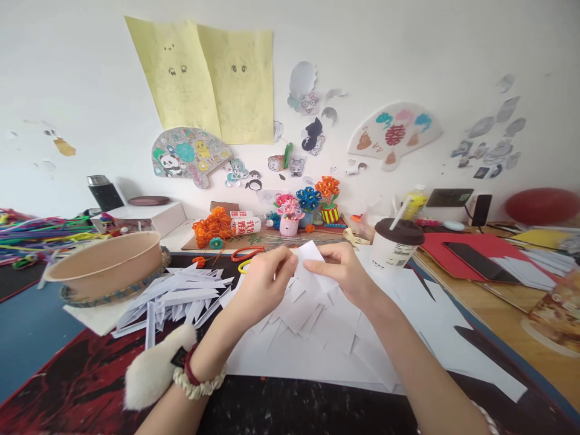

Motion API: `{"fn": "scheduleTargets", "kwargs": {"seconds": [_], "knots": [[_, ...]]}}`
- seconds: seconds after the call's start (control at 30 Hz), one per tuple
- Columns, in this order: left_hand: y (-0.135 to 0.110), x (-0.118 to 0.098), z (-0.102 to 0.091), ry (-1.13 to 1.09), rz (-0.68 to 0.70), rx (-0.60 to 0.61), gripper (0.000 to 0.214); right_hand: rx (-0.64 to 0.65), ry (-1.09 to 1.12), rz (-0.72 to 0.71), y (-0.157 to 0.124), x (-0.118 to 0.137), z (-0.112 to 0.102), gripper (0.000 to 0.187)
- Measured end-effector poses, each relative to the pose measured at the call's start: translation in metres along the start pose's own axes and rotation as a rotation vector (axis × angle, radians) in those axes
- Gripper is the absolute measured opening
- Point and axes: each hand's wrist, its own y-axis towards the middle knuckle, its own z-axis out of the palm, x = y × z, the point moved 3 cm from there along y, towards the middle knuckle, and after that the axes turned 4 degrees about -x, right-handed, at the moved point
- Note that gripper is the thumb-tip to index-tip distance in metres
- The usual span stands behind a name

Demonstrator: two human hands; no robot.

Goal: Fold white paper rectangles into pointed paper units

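Observation:
A small piece of white paper [310, 251] is held up between my two hands over the middle of the desk. My left hand [268, 279] pinches its left edge between thumb and fingers. My right hand [345, 266] grips the right side, thumb lying on the front and fingers behind it. Below them, loose white paper pieces [296, 315] are scattered over larger white sheets [317, 370]. Left of my left hand lies a heap of folded white paper strips [179, 294]. Scissors with red and yellow handles [244, 254] rest just beyond that hand, partly hidden.
A lidded cup with a straw [393, 248] stands right of my right hand. At the left is a beige basin [106, 263]. Pipe-cleaner flowers [290, 211] line the back. A phone [480, 261] lies on a red folder [446, 251] at the right.

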Motion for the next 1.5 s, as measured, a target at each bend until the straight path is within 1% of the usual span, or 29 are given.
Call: {"fn": "scheduleTargets", "kwargs": {"seconds": [0.1,0.17,0.23,0.3,0.33,0.4,0.47,0.53,0.6,0.7,0.8,0.93,1.03,1.1,1.17,1.23,1.27,1.3,1.33,1.4,1.43,1.5], "knots": [[0.002,0.002,0.001,-0.059,-0.036,0.016,0.02,0.003,-0.065,-0.028,0.0,0.001,-0.001,0.025],[0.003,0.004,0.001,-0.134,-0.055,-0.001,0.016,0.008,-0.087,-0.027,0.001,0.0,-0.001,0.025],[0.004,0.006,-0.001,-0.248,-0.092,-0.053,0.017,-0.011,-0.091,-0.002,0.001,-0.001,-0.002,0.021],[0.005,0.008,-0.003,-0.402,-0.162,-0.121,0.018,-0.066,-0.089,0.024,0.002,-0.001,-0.004,0.019],[0.005,0.009,-0.004,-0.486,-0.202,-0.155,0.018,-0.11,-0.085,0.035,0.003,0.0,-0.005,0.023],[0.005,0.01,-0.005,-0.634,-0.27,-0.213,0.017,-0.195,-0.055,0.058,0.003,0.001,-0.008,0.037],[0.004,0.009,-0.005,-0.735,-0.324,-0.232,0.02,-0.238,-0.001,0.099,0.004,-0.001,-0.008,0.049],[0.003,0.009,-0.003,-0.809,-0.379,-0.222,0.023,-0.213,0.052,0.136,0.004,-0.003,-0.005,0.049],[0.001,0.009,0.002,-0.869,-0.424,-0.202,0.025,-0.167,0.084,0.126,0.005,-0.006,-0.001,0.04],[0.0,0.009,0.01,-0.912,-0.468,-0.148,0.026,-0.156,0.087,0.058,0.005,-0.008,0.001,0.026],[-0.001,0.008,0.013,-0.841,-0.477,-0.088,0.027,-0.227,0.022,0.011,0.004,-0.008,-0.002,0.026],[-0.001,0.008,0.01,-0.777,-0.462,-0.106,0.027,-0.302,-0.043,-0.054,0.004,-0.004,-0.006,0.027],[-0.002,0.008,0.012,-0.784,-0.456,-0.13,0.028,-0.296,-0.004,-0.072,0.005,-0.004,-0.002,0.025],[-0.002,0.008,0.014,-0.773,-0.44,-0.136,0.028,-0.278,-0.007,-0.09,0.006,-0.004,0.001,0.024],[-0.003,0.007,0.017,-0.735,-0.42,-0.112,0.027,-0.287,-0.042,-0.107,0.006,-0.005,0.002,0.023],[-0.002,0.006,0.017,-0.627,-0.363,-0.088,0.023,-0.326,-0.074,-0.104,0.005,-0.005,0.0,0.025],[-0.001,0.005,0.016,-0.54,-0.309,-0.095,0.018,-0.343,-0.082,-0.094,0.005,-0.005,-0.002,0.026],[-0.001,0.004,0.013,-0.439,-0.239,-0.119,0.013,-0.356,-0.088,-0.083,0.005,-0.006,-0.005,0.028],[-0.001,0.003,0.01,-0.33,-0.156,-0.152,0.016,-0.362,-0.094,-0.071,0.005,-0.006,-0.008,0.029],[-0.002,-0.001,0.006,-0.095,0.036,-0.227,0.03,-0.353,-0.109,-0.045,0.004,-0.005,-0.012,0.03],[-0.003,-0.003,0.004,0.023,0.135,-0.25,0.033,-0.338,-0.118,-0.032,0.004,-0.005,-0.014,0.03],[-0.006,-0.005,0.005,0.239,0.307,-0.265,0.03,-0.303,-0.127,-0.008,0.004,-0.005,-0.015,0.031]]}}
